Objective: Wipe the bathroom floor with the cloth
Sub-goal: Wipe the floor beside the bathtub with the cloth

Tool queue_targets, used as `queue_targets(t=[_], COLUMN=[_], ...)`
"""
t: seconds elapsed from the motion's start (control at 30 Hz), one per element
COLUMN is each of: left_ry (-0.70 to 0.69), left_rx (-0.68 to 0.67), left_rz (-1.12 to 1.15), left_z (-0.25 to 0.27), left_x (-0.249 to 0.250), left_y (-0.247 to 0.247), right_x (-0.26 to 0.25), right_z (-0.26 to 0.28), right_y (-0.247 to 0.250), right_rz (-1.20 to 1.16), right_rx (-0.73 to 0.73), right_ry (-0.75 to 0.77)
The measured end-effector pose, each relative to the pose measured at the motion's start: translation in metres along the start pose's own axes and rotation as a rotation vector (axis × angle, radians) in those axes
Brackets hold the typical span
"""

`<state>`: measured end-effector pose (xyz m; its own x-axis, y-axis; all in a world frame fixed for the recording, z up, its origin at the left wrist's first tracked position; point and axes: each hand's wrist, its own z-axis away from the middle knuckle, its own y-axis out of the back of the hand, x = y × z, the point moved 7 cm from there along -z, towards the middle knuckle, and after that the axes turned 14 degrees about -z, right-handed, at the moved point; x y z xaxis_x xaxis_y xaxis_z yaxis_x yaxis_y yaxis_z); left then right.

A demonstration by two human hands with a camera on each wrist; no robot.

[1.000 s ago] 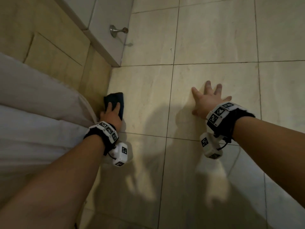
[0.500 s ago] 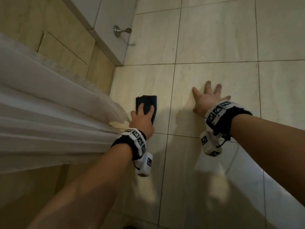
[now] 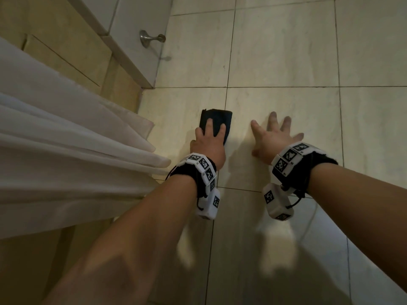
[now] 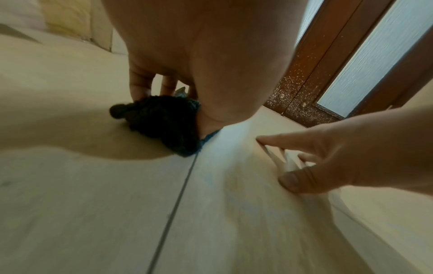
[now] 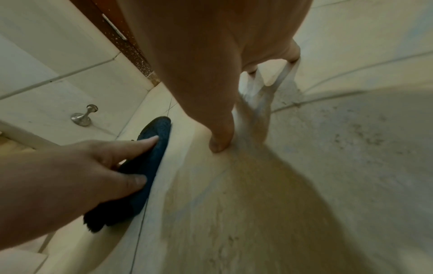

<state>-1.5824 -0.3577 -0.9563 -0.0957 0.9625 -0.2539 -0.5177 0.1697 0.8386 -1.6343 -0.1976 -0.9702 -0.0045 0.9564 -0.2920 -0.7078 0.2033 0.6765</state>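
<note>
A dark blue cloth (image 3: 217, 119) lies folded on the pale tiled floor (image 3: 286, 51), just left of a grout line. My left hand (image 3: 209, 137) presses down on it with the fingers laid along its top and the thumb at its right edge. The left wrist view shows the cloth (image 4: 164, 118) bunched under the palm. The right wrist view shows the cloth (image 5: 154, 152) under the left hand (image 5: 93, 163). My right hand (image 3: 273, 137) rests flat on the bare tile a little to the right, fingers spread, holding nothing.
A white curtain (image 3: 66, 139) hangs at the left, close to my left forearm. A metal door stop (image 3: 152, 38) sticks out of the white wall base at the back left. A brown-framed glass door (image 4: 328, 64) stands beyond the hands.
My left hand has slid the cloth to the right, away from the wall corner and up to the grout line near the right hand. The right hand has stayed planted.
</note>
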Motion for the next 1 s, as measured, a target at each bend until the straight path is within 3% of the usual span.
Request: queue_targets(t=[0.33, 0.6, 0.8, 1.0], left_ry=[0.048, 0.169, 0.273, 0.33], left_rx=[-0.016, -0.166, -0.226, -0.237], left_rz=[0.022, 0.081, 0.041, 0.025], left_z=[-0.052, -0.083, -0.064, -0.03], left_x=[-0.021, -0.109, -0.176, -0.183], left_y=[0.017, 0.001, -0.031, -0.052], right_x=[0.006, 0.007, 0.007, 0.006], right_z=[-0.001, -0.002, -0.001, -0.001], right_y=[-0.003, -0.004, -0.004, -0.004], right_rz=[0.004, 0.002, -0.009, -0.005], right_rx=[0.015, 0.023, 0.015, 0.002], right_ry=[0.001, -0.005, -0.006, 0.003])
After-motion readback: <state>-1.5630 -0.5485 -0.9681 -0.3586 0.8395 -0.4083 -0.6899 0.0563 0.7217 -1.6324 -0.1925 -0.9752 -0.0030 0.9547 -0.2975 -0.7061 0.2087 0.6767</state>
